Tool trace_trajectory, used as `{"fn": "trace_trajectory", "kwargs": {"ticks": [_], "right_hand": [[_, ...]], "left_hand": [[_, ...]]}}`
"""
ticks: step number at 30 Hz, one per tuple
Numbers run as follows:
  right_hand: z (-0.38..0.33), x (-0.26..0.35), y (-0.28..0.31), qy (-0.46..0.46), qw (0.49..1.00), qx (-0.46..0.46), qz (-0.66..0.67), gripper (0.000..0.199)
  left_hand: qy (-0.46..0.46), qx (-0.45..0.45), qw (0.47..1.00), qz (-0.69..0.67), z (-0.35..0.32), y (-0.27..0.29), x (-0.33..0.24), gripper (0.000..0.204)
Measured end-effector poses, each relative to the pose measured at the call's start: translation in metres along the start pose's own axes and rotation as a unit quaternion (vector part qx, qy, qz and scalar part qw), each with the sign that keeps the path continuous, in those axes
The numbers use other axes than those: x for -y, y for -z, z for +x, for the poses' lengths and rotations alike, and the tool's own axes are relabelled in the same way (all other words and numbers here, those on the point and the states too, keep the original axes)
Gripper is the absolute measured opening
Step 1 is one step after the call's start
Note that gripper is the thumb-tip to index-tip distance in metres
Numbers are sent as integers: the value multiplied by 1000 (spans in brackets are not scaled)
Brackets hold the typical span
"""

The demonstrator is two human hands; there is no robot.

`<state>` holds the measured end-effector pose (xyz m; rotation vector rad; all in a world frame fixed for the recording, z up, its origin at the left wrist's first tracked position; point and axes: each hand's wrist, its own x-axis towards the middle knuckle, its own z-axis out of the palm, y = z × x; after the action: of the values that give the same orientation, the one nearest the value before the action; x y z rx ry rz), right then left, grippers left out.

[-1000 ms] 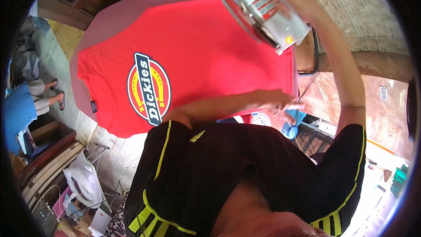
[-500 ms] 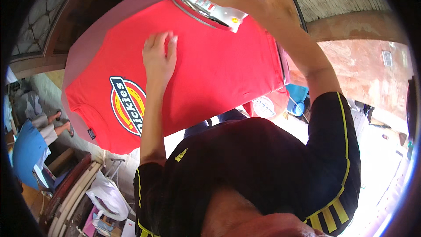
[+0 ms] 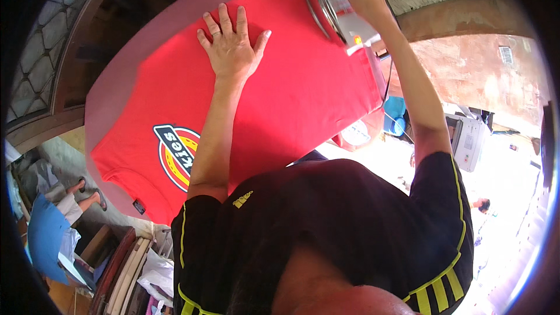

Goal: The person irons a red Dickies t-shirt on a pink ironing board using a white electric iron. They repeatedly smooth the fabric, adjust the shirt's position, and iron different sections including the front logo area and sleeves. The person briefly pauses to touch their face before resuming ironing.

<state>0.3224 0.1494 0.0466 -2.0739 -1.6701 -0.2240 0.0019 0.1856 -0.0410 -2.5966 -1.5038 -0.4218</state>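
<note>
A red T-shirt [image 3: 280, 81] with a round yellow and navy print is spread over a pink-covered ironing board [image 3: 111, 90]. My left hand [image 3: 232, 49] lies flat on the shirt, fingers spread, left of the iron. At the board's far right, my right hand [image 3: 367, 0] is wrapped around the handle of a white and silver clothes iron [image 3: 333, 9]. An orange light shows at the iron's heel, and its soleplate is at the shirt's far right part. The handle is partly hidden by my fingers.
A dark cord [image 3: 387, 84] hangs by the board's right edge. Below it are a blue container [image 3: 395, 116] and another red printed garment [image 3: 357, 133]. At the left, a person's legs [image 3: 87, 198] show beside a blue panel [image 3: 45, 236] and stacked boards [image 3: 125, 274].
The iron has moved right in my right hand. My left hand has moved farther up the shirt and slightly right, its fingers now spread wide and flat.
</note>
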Motion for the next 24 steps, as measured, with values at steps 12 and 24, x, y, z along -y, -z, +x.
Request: {"fn": "trace_trajectory", "kwargs": {"ticks": [12, 24], "right_hand": [[44, 5, -13, -39, 995, 97, -7, 60], [-69, -53, 79, 120, 980, 121, 100, 51]], "left_hand": [[-22, -72, 997, -21, -1, -31, 8, 90], [10, 4, 998, -55, -192, 60, -110, 79]]}}
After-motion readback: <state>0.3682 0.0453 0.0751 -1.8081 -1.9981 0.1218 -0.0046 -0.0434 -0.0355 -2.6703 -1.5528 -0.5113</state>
